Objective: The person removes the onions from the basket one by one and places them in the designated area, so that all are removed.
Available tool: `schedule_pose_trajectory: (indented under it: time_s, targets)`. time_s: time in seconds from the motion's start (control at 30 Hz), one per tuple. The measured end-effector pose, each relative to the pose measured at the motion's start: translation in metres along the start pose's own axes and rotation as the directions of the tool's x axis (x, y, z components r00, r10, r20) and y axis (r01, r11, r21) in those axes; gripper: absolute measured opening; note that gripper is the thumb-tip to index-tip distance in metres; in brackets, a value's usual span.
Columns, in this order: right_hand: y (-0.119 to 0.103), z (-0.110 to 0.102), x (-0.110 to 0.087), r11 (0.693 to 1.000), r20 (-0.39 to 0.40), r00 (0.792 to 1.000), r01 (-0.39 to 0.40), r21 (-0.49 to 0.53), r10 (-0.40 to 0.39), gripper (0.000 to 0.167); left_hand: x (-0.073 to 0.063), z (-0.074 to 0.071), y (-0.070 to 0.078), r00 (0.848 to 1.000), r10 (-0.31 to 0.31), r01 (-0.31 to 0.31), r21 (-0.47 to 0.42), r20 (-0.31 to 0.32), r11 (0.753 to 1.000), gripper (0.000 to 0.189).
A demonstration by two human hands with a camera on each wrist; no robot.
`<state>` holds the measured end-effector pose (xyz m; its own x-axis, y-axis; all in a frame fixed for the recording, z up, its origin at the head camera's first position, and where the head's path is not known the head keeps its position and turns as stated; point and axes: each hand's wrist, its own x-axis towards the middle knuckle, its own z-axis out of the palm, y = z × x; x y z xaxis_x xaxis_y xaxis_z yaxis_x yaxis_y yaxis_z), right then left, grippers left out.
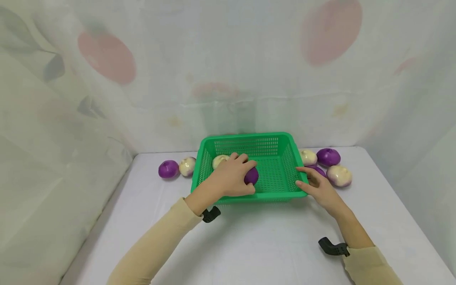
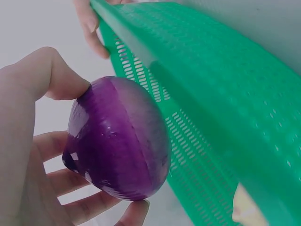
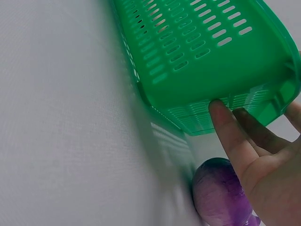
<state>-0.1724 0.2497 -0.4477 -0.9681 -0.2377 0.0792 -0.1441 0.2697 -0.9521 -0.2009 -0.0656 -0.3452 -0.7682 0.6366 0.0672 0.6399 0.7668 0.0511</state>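
Observation:
My left hand (image 1: 233, 178) holds a purple onion (image 2: 120, 139) above the floor of the green plastic basket (image 1: 272, 196), thumb on one side and fingers spread round the other. A pale onion (image 1: 220, 161) lies inside the basket at the left, partly hidden behind this hand. My right hand (image 1: 318, 192) grips the basket's right end at the rim; in the right wrist view, fingers (image 3: 230, 136) reach the perforated outer wall. Close below that hand sits a purple-and-white onion (image 3: 221, 193), outside the basket.
Left of the basket a purple onion (image 1: 168, 169) and a pale onion (image 1: 187, 166) rest on the white-covered table (image 1: 256, 245). Several more onions, among them a purple onion (image 1: 328, 157) and a pale onion (image 1: 339, 176), cluster at its right. A printed curtain (image 1: 228, 71) hangs behind.

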Motion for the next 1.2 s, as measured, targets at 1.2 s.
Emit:
schedule_pose_trajectory:
  time_s: [1.2]
  targets:
    - [0.001, 0.003, 0.003, 0.999, -0.001, 1.000, 0.007, 0.038, -0.007, 0.055, -0.084, -0.022, -0.112, 0.957, -0.272, 0.261, -0.111, -0.099, 0.959, 0.056]
